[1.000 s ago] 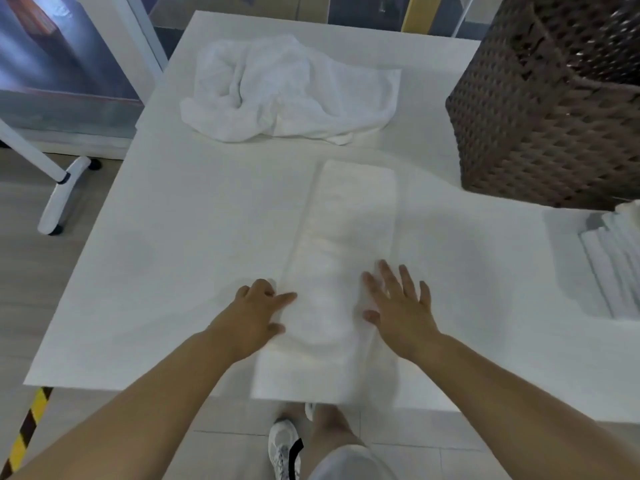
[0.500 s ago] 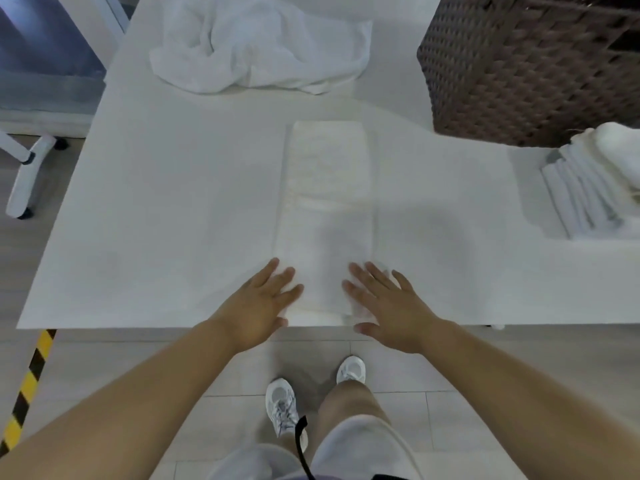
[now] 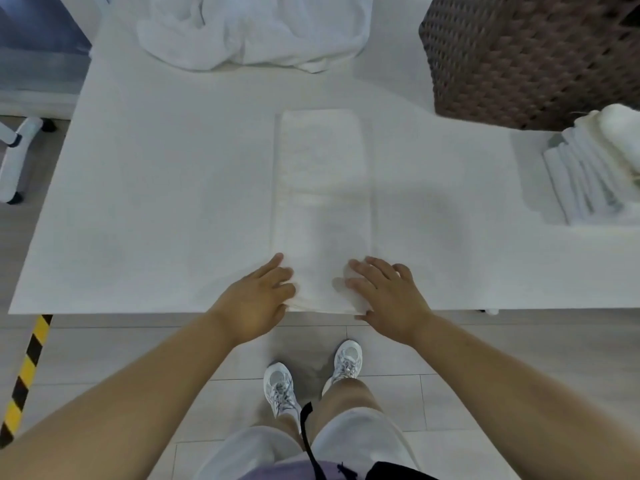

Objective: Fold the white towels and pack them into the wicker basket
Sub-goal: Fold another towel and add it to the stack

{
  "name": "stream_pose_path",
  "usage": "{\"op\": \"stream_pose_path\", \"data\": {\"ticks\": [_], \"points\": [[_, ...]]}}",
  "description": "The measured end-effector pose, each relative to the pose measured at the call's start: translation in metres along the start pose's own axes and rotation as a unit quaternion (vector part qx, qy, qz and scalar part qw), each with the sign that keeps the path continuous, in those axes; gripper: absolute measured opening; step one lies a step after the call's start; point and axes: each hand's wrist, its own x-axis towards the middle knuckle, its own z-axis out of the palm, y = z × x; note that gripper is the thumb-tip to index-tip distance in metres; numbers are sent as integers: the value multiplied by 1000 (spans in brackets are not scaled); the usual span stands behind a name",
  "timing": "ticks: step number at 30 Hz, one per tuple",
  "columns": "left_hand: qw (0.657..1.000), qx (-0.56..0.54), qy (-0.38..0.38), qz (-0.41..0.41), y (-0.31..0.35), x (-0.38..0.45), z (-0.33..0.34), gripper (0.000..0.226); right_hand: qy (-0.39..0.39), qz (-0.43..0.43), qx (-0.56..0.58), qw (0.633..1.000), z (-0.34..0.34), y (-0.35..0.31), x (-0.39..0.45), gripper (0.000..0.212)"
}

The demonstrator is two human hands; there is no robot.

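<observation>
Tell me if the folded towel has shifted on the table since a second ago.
Yes. The folded towel slid away from the table's near edge; its end overhung that edge earlier.

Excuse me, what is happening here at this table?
A person is folding white towels. Both hands, left hand and right hand, touch the near end of a long folded towel on the white table. A crumpled towel waits at the far edge, folded towels are stacked at the right, beside the wicker basket.

Bare forearms, no sleeves; white shorts [image 3: 360, 441], white sneakers [image 3: 278, 388], black strap [image 3: 310, 441] w/ lilac top.
</observation>
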Motion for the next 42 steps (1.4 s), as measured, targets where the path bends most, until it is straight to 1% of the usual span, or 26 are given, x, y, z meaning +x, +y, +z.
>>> {"op": "stream_pose_path", "data": {"ticks": [1, 2, 4, 5, 6, 7, 8, 10, 11, 13, 14, 15, 17, 18, 19, 20, 21, 22, 23, 25, 27, 28, 32, 35, 39, 42], "points": [[1000, -10, 1, -11, 0, 0, -4, 23, 5, -2, 4, 1000, -2, 0, -1, 85], [999, -34, -18, -33, 3, 2, -10, 34, 15, -7, 8, 1000, -4, 1, -2, 80], [991, -89, -39, -88, 8, 5, -21, 59, 27, -12, 38, 999, -9, 1, -6, 61], [984, -122, -54, -116, 9, 6, -29, 67, 24, -8, 52, 998, -11, 2, -8, 52], [978, -144, -57, -137, 10, 7, -36, 66, 28, -2, 58, 998, -13, 3, -9, 47], [975, -159, -55, -147, 10, 9, -41, 55, 30, 5, 62, 998, -14, 3, -10, 45], [970, -182, -55, -155, 10, 11, -48, 36, 41, 9, 75, 996, -17, 2, -10, 44], [954, -241, -35, -177, 7, 13, -59, 6, 60, 41, 135, 988, -29, -2, -8, 39], [943, -275, -22, -186, 4, 15, -63, 5, 57, 76, 200, 975, -39, -5, -8, 34], [918, -337, 14, -208, -2, 20, -72, 9, 60, 141, 361, 920, -53, -5, -4, 16], [902, -369, 39, -222, -4, 23, -76, 6, 77, 166, 418, 890, -59, -4, 0, 7], [879, -409, 58, -237, -5, 26, -81, 9, 99, 185, 446, 870, -65, -1, 4, 6], [813, -516, 74, -259, -10, 34, -86, 41, 125, 203, 479, 845, -75, 8, 17, 11], [788, -552, 69, -264, -14, 37, -87, 59, 129, 210, 491, 835, -81, 11, 24, 14], [786, -555, 61, -266, -18, 40, -88, 74, 132, 215, 496, 831, -85, 16, 32, 17], [802, -531, 43, -270, -22, 44, -87, 84, 133, 220, 495, 830, -89, 21, 42, 20], [823, -495, 22, -278, -26, 48, -86, 88, 132, 223, 487, 834, -92, 25, 51, 23], [837, -465, 9, -288, -31, 53, -83, 85, 129, 226, 481, 837, -94, 29, 60, 24], [838, -453, 16, -304, -36, 59, -80, 75, 124, 228, 478, 839, -95, 34, 70, 23], [816, -471, 54, -332, -45, 73, -78, 57, 114, 231, 475, 841, -99, 42, 90, 21], [790, -498, 90, -346, -48, 89, -80, 37, 111, 232, 466, 847, -105, 50, 111, 24], [788, -496, 102, -351, -50, 98, -82, 29, 111, 234, 461, 849, -108, 54, 121, 26], [807, -422, 116, -397, -65, 127, -77, 32, 104, 248, 421, 866, -110, 72, 162, 33], [816, -368, 103, -434, -76, 144, -70, 37, 82, 257, 384, 883, -107, 80, 186, 33], [839, -312, 100, -435, -85, 161, -65, 24, 50, 282, 362, 887, -99, 89, 209, 39], [853, -274, 79, -436, -89, 169, -65, 27, 38, 290, 345, 892, -94, 93, 213, 40]]}}
